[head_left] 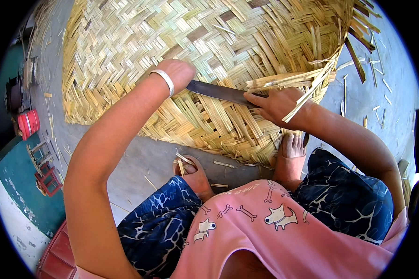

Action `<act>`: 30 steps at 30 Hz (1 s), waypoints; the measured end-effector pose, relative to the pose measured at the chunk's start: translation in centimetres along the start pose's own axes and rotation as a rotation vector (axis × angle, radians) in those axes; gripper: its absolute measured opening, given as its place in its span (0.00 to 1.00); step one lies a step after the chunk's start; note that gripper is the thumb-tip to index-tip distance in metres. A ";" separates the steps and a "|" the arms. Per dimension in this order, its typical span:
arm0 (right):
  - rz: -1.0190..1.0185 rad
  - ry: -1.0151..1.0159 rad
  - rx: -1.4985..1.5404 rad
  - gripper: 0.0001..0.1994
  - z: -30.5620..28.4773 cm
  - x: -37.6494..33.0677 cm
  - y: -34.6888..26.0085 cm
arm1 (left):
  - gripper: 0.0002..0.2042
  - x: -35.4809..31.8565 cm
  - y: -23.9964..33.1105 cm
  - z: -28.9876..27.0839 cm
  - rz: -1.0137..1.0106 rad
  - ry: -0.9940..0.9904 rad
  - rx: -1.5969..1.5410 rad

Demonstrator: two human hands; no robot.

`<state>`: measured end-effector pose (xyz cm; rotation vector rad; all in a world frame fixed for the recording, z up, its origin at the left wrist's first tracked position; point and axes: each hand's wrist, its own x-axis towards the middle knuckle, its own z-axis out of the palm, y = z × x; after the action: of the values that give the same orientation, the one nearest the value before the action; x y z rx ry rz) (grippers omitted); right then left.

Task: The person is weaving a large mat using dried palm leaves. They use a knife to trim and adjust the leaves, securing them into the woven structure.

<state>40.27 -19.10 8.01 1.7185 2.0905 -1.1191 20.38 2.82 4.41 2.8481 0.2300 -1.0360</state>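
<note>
A large woven mat [139,51] of pale yellow-green split strips spreads out before me, its near edge folded over in a thick band. My right hand [281,106] is closed around the near end of a long, dark, flat-bladed knife [219,92], which lies level across the weave. Near the blade's far end, my left hand [176,72], with a white bangle [165,80] at the wrist, is curled closed against the mat. Its fingertips are hidden, so what they grip does not show. Loose strips [307,88] stick out beside and over my right hand.
Cut strip ends [377,88] litter the grey floor [158,156], mostly at the right. My sandalled feet [193,174] stand at the mat's near edge. At the left are a red container [29,124], a small red chair-like frame [48,180] and a dark red plastic item [56,255].
</note>
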 end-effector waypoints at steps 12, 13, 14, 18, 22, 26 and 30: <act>-0.028 -0.013 0.088 0.23 0.5 1.6 1.8 | 0.11 -9.7 17.1 4.6 0.494 -0.257 -0.939; -0.064 0.017 0.152 0.24 0.5 1.1 2.3 | 0.13 -10.2 17.2 6.3 0.392 -0.135 -1.029; -0.109 0.034 0.214 0.24 0.7 0.9 2.7 | 0.14 -10.8 17.3 7.7 0.276 -0.010 -1.128; -0.155 -0.040 0.574 0.27 0.0 -1.4 2.9 | 0.23 -9.2 12.5 7.2 -0.588 0.300 -1.758; -0.021 -0.174 1.115 0.28 -0.1 -4.1 1.8 | 0.23 -7.2 10.4 6.1 -0.804 0.656 -2.082; 0.034 -0.174 1.487 0.29 1.6 -6.0 0.0 | 0.17 -5.3 10.5 7.0 -0.704 0.536 -2.253; -0.014 -0.330 1.573 0.28 1.0 -6.7 -1.6 | 0.05 -5.2 11.5 6.8 -0.714 0.369 -2.163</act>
<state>40.50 -24.87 11.96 1.5606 0.7922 -3.1635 14.20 -10.07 3.08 0.8055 1.3163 0.1087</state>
